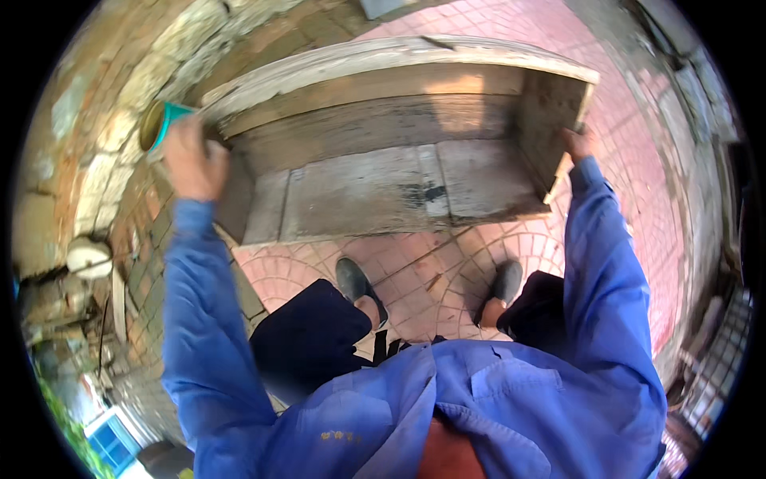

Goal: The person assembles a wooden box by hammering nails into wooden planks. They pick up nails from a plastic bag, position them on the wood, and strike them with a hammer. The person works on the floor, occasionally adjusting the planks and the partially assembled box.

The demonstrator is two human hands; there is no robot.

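Note:
A long, weathered wooden box (359, 191) with an open side faces me, its boards grey-brown and stained. It spans the space between my arms, above and beyond my feet. My right hand (582, 145) is closed round the edge of its right end panel. At the opposite end, my left hand (196, 160) is slightly blurred, with curled fingers over the edge of the left end panel. Just past that hand shows a teal round container (169, 125), partly hidden by the fingers; whether they touch it is unclear.
Pink patterned paving (407, 263) lies under my feet. A stone-edged brick wall (120, 132) runs along the left, with a pale round object (89, 258) and loose wood sticks near it. To the right stand a concrete edge and a wire grid (722, 359).

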